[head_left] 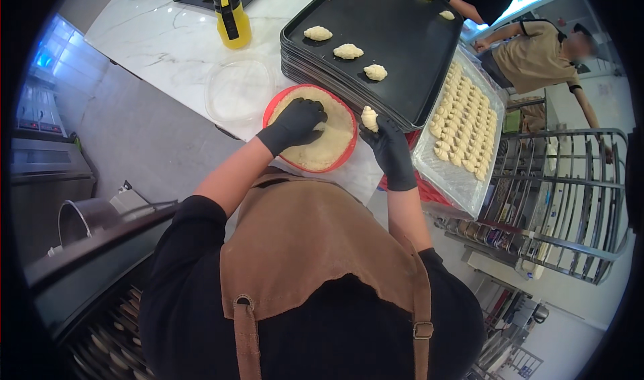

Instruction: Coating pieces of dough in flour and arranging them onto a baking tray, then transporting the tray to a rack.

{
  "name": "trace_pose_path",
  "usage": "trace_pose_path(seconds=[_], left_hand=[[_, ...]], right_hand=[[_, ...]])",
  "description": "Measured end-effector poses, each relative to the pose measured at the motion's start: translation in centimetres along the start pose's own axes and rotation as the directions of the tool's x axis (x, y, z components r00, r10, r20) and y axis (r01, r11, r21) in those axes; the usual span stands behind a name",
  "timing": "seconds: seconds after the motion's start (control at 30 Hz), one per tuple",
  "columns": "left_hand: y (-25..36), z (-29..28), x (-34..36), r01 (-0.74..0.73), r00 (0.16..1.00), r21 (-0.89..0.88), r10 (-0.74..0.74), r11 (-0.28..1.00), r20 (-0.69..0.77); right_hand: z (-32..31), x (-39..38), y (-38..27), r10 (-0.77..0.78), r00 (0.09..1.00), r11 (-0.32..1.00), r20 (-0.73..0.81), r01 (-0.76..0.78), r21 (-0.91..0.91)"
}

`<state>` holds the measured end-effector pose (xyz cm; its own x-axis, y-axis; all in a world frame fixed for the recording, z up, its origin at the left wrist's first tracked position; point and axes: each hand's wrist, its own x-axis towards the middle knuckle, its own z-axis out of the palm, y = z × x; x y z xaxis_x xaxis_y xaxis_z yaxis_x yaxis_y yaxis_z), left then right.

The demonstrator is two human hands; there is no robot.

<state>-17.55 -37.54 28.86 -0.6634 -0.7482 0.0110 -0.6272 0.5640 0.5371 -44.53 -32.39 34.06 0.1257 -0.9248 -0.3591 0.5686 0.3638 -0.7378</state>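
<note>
My left hand (299, 122), in a black glove, reaches into a red-rimmed round bowl (271, 105) filled with pale, fine crumbs (322, 153). Its fingers curl down at the crumbs, and what they hold, if anything, is hidden. Between the fingertips of my right hand (391, 150), also gloved in black, is a small raw dough croissant (369, 118), held upright just right of the bowl. Beyond the hands, a dark baking tray (376, 19) tops a tall stack. Several shaped dough croissants (348, 51) lie spaced out on it, in a near row and a far row.
A wire-patterned tray (424, 155) packed with croissants (463, 122) stands at the right. Left of the stack are a clear lid (239, 90) and a yellow bottle (233, 28). One person (537, 55) stands at the right near a metal rack (563, 199); another's arm (465, 8) reaches by the stack.
</note>
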Motion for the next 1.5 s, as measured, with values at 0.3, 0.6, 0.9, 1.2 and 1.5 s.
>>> trace_pose_path(seconds=[0.3,0.6,0.9,1.2,1.5], left_hand=[[3.1,-1.9,0.3,-0.002,1.000,0.147,-0.002,0.989,0.024],[2.7,-3.0,-0.8,0.007,1.000,0.003,-0.007,1.000,0.017],[3.4,-2.1,-2.8,0.248,0.953,0.174,-0.272,0.953,0.131],[1.5,-0.8,-2.6,0.111,0.994,-0.214,-0.113,0.971,0.002],[2.9,0.6,-0.7,-0.027,0.990,-0.007,0.026,1.000,-0.140]], right_hand=[[1.0,-0.3,0.8,0.007,1.000,1.000,0.007,-0.007,-0.018],[0.8,-0.4,0.8,-0.008,0.999,1.000,0.039,0.007,0.015],[0.6,0.1,1.5,0.023,0.999,1.000,0.022,-0.023,0.013],[0.2,0.6,1.6,0.041,0.999,0.999,0.028,-0.041,0.009],[3.4,2.3,1.9,-0.001,0.998,0.952,-0.059,-0.017,-0.304]])
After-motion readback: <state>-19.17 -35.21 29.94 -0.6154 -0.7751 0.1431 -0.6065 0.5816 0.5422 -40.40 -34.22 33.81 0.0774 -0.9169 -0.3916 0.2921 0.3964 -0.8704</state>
